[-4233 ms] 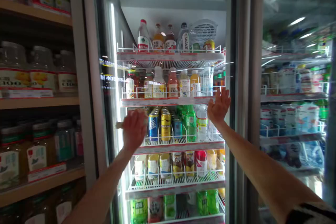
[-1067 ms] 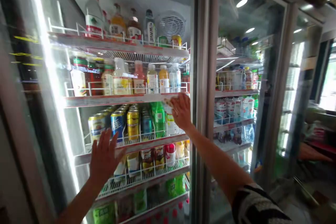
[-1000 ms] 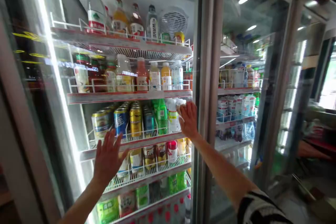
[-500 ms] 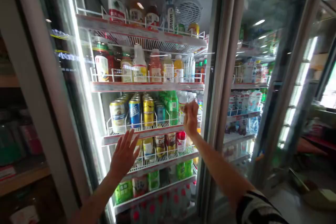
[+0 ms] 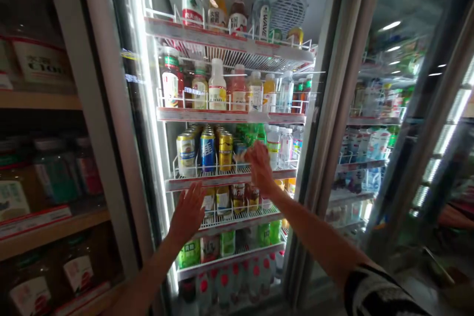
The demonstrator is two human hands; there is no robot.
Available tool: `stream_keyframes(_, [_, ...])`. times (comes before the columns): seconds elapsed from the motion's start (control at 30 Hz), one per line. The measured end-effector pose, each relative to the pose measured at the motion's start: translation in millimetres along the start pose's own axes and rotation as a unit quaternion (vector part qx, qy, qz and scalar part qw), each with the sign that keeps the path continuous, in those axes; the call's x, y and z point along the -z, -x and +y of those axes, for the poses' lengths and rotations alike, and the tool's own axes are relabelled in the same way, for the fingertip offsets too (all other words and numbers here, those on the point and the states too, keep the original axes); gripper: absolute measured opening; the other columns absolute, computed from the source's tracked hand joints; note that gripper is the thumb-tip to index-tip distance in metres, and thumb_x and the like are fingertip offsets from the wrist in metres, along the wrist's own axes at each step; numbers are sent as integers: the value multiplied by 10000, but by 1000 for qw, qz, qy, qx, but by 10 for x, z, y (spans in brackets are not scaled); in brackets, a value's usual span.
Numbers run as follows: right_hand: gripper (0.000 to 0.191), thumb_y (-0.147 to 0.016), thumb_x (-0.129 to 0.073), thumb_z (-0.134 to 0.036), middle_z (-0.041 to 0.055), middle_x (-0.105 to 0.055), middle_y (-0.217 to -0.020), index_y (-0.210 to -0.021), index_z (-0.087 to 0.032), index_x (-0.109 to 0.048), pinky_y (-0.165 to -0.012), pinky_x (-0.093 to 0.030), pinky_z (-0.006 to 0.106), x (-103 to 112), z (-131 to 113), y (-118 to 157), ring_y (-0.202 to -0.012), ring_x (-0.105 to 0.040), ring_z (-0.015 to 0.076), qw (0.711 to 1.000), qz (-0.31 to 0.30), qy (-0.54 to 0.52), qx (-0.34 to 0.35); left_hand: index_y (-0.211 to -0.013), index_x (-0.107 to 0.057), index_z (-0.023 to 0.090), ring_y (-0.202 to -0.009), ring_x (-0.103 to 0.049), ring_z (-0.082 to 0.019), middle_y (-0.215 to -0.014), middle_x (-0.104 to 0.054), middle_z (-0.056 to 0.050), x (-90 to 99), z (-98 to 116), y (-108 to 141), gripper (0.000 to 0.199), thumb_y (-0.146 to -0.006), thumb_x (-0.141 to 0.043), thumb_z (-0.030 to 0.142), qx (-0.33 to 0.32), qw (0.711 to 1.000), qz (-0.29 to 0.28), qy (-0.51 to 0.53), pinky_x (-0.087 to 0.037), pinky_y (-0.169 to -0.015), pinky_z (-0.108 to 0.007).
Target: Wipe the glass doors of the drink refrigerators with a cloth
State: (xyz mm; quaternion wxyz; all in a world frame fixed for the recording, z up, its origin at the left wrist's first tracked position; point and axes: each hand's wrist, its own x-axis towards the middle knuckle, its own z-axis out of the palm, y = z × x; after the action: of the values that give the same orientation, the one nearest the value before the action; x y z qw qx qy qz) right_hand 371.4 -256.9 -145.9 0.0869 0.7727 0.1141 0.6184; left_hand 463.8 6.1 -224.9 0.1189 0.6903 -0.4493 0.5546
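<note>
My left hand [image 5: 188, 211] is raised in front of a lit drinks fridge with its fingers stretched out, holding nothing that I can see. It is nearest the lower can shelf, just below the shelf rail [image 5: 229, 180]. My right hand [image 5: 261, 168] is in front of the middle shelf, its fingers pointing left and smeared by motion. Behind it are a green bottle [image 5: 260, 133] and clear bottles [image 5: 286, 148]. Left of it stand a gold can [image 5: 225, 152], a blue can [image 5: 208, 150] and a white-and-gold can [image 5: 185, 153].
Upper shelves carry juice bottles [image 5: 217, 86] and a WAVE bottle [image 5: 262, 15]. Green packs [image 5: 189, 253] and red-capped bottles [image 5: 224, 281] sit low down. A metal door frame [image 5: 333, 123] stands right; a shelf of dark jars [image 5: 55, 168] lies left.
My right hand has moved left across the middle shelf, from the clear bottles towards the cans. The left hand stays raised and spread. The view has shifted left.
</note>
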Motion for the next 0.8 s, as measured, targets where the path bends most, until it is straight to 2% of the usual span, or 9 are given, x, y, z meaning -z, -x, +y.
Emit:
stream_keyframes(0.1, [453,-871,-427,-85,98,-487,-1388,-1315,-159,-473,-1110,-346,472,-103,-415,511,-1426,-186,198,984,-117,-29,132,-1466,-162,182,-1401,-195,-246,-1477,-318,-128,69,-64,31,697,-838,-458,138,3,1000,-10,-2,-256,-1129,-462])
stream_keyframes(0.17, [423,-877,-457,-119,83,-528,-1354,-1296,-167,-494,-1100,-367,436,-118,-519,599,-1394,-273,177,965,-176,-48,187,-1469,-146,187,-1396,-213,-251,-1475,-318,-134,128,-148,56,697,-843,-447,137,40,999,-6,-13,-244,-1128,-489])
stream_keyframes(0.27, [428,-882,-464,-141,60,-467,-1411,-1300,-227,-490,-1129,-309,472,-87,-362,133,-1400,-260,184,976,-139,-52,160,-1472,-125,207,-1383,-254,-256,-1473,-326,-135,206,-278,97,694,-856,-441,166,88,996,6,-32,-236,-1121,-521])
stream_keyframes(0.33, [458,-877,-458,-133,63,-377,-1471,-1318,-254,-472,-1138,-241,551,-81,-228,-247,-1429,-174,228,996,-63,-29,58,-1473,-117,214,-1382,-260,-261,-1482,-309,-137,238,-328,136,690,-861,-436,186,95,995,4,-41,-252,-1110,-525])
stream_keyframes(0.4, [481,-868,-451,-119,63,-339,-1491,-1327,-262,-463,-1138,-207,589,-110,-228,-352,-1438,-129,252,999,-30,-14,-5,-1472,-124,209,-1386,-253,-270,-1490,-293,-142,257,-343,197,679,-864,-425,192,105,993,-4,-47,-272,-1099,-524])
stream_keyframes(0.53, [436,-857,-458,-110,78,-482,-1396,-1281,-198,-512,-1130,-295,505,-230,-621,191,-1399,-265,219,982,-112,-51,141,-1467,-149,207,-1376,-286,-271,-1480,-325,-139,303,-371,352,666,-853,-403,174,112,991,-38,-57,-306,-1082,-518])
stream_keyframes(0.6, [380,-869,-466,-132,73,-511,-1374,-1239,-169,-544,-1117,-333,455,-291,-812,298,-1373,-318,205,965,-138,-68,210,-1464,-164,190,-1371,-298,-276,-1478,-325,-150,347,-424,397,662,-844,-398,169,124,989,-49,-62,-308,-1079,-529])
stream_keyframes(0.67, [350,-884,-458,-147,61,-492,-1395,-1217,-175,-559,-1125,-316,447,-349,-913,43,-1380,-305,201,967,-127,-74,206,-1459,-183,167,-1368,-300,-284,-1475,-320,-168,401,-496,400,657,-839,-399,172,139,987,-49,-65,-293,-1085,-539])
stream_keyframes(0.8, [406,-892,-427,-125,84,-387,-1468,-1287,-185,-499,-1160,-206,508,-444,-1010,-776,-1426,-187,209,991,-72,-78,79,-1457,-193,166,-1359,-322,-270,-1465,-341,-158,483,-600,357,667,-823,-400,157,144,986,-50,-67,-262,-1110,-524])
